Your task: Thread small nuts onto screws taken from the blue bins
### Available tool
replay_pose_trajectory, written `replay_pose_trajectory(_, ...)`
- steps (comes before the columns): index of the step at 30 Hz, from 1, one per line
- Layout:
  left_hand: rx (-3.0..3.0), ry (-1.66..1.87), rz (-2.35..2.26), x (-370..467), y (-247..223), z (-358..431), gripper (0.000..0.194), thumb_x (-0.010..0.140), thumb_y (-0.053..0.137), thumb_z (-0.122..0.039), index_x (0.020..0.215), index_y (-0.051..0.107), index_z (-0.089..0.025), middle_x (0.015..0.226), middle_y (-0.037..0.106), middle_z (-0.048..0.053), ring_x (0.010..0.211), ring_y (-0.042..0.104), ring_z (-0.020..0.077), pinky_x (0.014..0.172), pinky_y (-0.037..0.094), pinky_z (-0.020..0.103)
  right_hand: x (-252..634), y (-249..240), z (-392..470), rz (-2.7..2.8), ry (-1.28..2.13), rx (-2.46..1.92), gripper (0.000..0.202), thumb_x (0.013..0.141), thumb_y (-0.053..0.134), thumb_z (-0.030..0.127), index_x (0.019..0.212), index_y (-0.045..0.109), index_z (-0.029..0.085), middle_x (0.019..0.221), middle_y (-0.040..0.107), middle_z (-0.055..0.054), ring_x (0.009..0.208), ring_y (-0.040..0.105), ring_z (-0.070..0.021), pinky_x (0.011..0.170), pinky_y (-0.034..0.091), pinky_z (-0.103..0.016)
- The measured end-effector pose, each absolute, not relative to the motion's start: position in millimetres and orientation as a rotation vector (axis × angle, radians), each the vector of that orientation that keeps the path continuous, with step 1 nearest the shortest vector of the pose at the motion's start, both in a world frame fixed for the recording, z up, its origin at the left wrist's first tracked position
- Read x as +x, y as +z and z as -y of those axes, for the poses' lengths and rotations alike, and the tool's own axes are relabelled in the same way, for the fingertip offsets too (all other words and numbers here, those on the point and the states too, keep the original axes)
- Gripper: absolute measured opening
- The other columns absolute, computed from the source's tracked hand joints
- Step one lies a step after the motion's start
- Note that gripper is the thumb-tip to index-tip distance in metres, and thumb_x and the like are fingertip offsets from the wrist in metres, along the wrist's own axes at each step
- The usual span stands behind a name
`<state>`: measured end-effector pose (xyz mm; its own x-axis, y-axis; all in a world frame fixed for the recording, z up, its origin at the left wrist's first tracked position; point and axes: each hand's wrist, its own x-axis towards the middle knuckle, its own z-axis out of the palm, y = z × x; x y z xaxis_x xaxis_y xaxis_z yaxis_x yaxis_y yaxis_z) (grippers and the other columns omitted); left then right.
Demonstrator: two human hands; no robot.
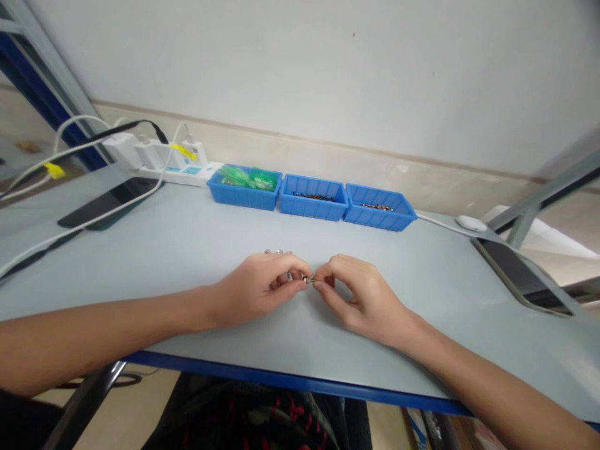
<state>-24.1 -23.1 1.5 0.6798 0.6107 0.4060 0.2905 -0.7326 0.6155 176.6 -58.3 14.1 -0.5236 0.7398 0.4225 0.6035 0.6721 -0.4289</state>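
Over the middle of the table point(197, 250), my two hands meet fingertip to fingertip. My left hand point(255, 284) is closed, pinching a small silvery metal part point(306, 280) between thumb and forefinger. From the other side my right hand point(363, 297) pinches a thin brass-coloured piece point(314, 280), which touches or enters the metal part; which of the two I cannot tell. Fingers cover most of both pieces. Just beyond my left knuckles, several small shiny metal pieces point(280, 251) lie on the table, partly hidden by the hand.
Three blue bins stand along the wall: one with green plastic bags point(248, 177), one with dark small parts point(313, 197), one with copper-coloured parts point(377, 207). A power strip point(187, 177) with cables and a dark phone point(112, 203) are left. Another phone point(520, 275) lies right.
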Motion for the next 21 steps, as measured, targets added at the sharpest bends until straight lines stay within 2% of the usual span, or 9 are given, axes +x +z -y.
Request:
replay_pose_trajectory(11,2.407,0.757,-0.73,-23.0,4.6,23.7,0.013,0.088,0.045,-0.022,0.086,0.055,-0.015,0.062,0.057,-0.004,0.052,0.051,0.0064,0.052,0.04,0.017,176.6,9.8,60.2,2.393,-0.049,-1.02,0.016,0.086,0.047,0.018,0.077,0.059,0.013,0.065,0.054,-0.002,0.06,0.044,-0.013,0.06,0.031,-0.027)
replay_pose_trajectory(17,2.482,0.708,-0.724,-22.0,8.9,24.0,0.019,0.089,0.042,-0.022,0.075,0.054,-0.015,0.057,0.052,-0.004,0.05,0.047,0.0069,0.051,0.036,0.018,176.5,10.6,60.7,2.414,-0.101,-1.003,0.018,0.086,0.045,0.018,0.076,0.06,0.014,0.063,0.053,-0.002,0.06,0.042,-0.0134,0.059,0.029,-0.028)
replay_pose_trajectory(21,2.423,0.711,-0.728,-22.8,8.4,25.2,0.011,0.087,0.044,-0.022,0.091,0.053,-0.015,0.059,0.052,-0.005,0.048,0.046,0.0065,0.049,0.037,0.017,177.6,11.9,59.9,2.361,0.006,-1.033,0.015,0.085,0.047,0.017,0.077,0.059,0.014,0.064,0.054,-0.002,0.061,0.045,-0.0127,0.06,0.031,-0.027)
